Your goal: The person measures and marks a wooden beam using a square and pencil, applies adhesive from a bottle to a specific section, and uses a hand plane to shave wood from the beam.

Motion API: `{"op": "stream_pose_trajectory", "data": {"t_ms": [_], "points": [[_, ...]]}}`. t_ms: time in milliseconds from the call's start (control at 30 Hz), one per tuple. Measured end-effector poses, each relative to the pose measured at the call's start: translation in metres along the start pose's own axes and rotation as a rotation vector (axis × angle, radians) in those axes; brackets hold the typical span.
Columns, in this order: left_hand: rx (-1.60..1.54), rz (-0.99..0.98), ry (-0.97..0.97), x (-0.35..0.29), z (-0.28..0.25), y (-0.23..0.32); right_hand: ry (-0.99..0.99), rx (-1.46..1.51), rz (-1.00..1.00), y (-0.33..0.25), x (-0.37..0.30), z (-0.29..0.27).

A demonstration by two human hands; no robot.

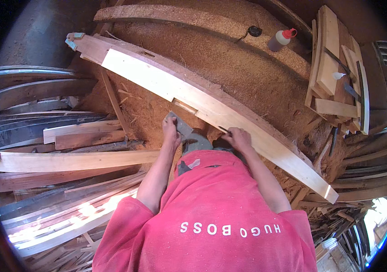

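A long pale wooden beam (266, 129) lies diagonally in front of me, from upper left to lower right. Near its middle is a shallow rectangular notch (186, 107). My left hand (171, 134) is closed on the edge of a flat grey plate (183, 126), held just on my side of the notch; its exact kind I cannot make out. To the right of it, my right hand (240, 138) is closed around a thin dark stick (223, 129), perhaps pencil-like, its tip at the beam's near edge.
Sawdust covers the ground (202, 54). Beyond the beam stand a bottle with a red cap (279, 40) and a small black round thing (254, 31). Stacked boards (334, 107) lie at the right. Several long planks (75, 161) crowd the left side.
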State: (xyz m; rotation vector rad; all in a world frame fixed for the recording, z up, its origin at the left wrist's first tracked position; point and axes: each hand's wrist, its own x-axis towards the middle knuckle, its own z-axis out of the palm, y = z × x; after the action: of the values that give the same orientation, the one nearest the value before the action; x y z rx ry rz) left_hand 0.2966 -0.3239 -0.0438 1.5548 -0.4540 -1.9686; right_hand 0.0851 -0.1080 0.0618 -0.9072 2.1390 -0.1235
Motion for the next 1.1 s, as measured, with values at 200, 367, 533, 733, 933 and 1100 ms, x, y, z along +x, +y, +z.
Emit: {"op": "stream_pose_trajectory", "data": {"t_ms": [200, 367, 533, 733, 933, 1100], "points": [[0.304, 0.108, 0.075, -0.002, 0.049, 0.014, 0.168, -0.052, 0.187, 0.042, -0.021, -0.013], [0.193, 0.031, 0.008, 0.005, 0.057, 0.01, 0.402, 0.364, 0.204, 0.068, -0.03, 0.005], [0.269, 0.049, -0.065, 0.013, 0.05, 0.016, 0.344, 0.37, 0.219, 0.067, -0.033, 0.016], [0.317, -0.029, -0.12, 0.016, 0.047, 0.024, 0.388, 0.298, 0.144, 0.07, -0.029, 0.022], [0.333, -0.049, -0.131, 0.012, 0.049, 0.025, 0.347, 0.248, 0.135, 0.069, -0.02, 0.015], [0.397, -0.017, -0.101, 0.013, 0.054, 0.025, 0.286, 0.259, 0.164, 0.069, -0.017, 0.012]]}}
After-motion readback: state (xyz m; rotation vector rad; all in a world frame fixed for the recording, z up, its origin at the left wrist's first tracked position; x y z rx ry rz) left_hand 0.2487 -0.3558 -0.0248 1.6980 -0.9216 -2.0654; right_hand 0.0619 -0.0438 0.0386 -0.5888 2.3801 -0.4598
